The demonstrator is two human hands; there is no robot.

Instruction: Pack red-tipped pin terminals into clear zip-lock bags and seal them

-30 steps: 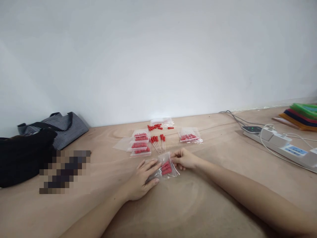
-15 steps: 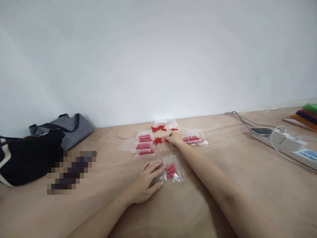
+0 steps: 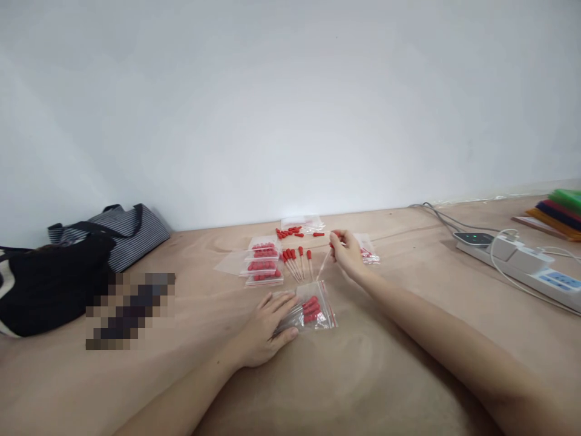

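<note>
Head view: a pale wall (image 3: 290,109) fills the upper half, and the wood-toned desk (image 3: 363,375) runs from its base to the near edge. At far left lies a black bag (image 3: 49,290), with a striped bag (image 3: 145,233) behind it, near the wall. At right, a white power strip (image 3: 563,283) carries plugged-in adapters and cables; a dark device (image 3: 474,240) with green lights sits at its far end. Coloured sheets (image 3: 556,217) are stacked beyond the strip at the right edge. A dark object (image 3: 131,309), pixelated and not identifiable, lies in front of the bags. The two hands are apart. The left hand (image 3: 270,330) is spread flat, palm down, over the left portion of a clear zip bag (image 3: 324,306), which lies at desk centre and contains several red-topped droppers (image 3: 312,309). The right hand (image 3: 347,251) is raised beyond that bag, fingers closed on the red top of a held dropper (image 3: 324,263); its tube slants down toward the bag, contact not discernible. Overlapping filled bags (image 3: 263,266) are positioned left of centre; further filled bags (image 3: 365,245) are partly hidden by the right hand. Loose droppers (image 3: 293,264) lie between these two groups. Small red bulbs (image 3: 288,232) are scattered farther back, beside a plastic bag (image 3: 299,222) near the wall
</note>
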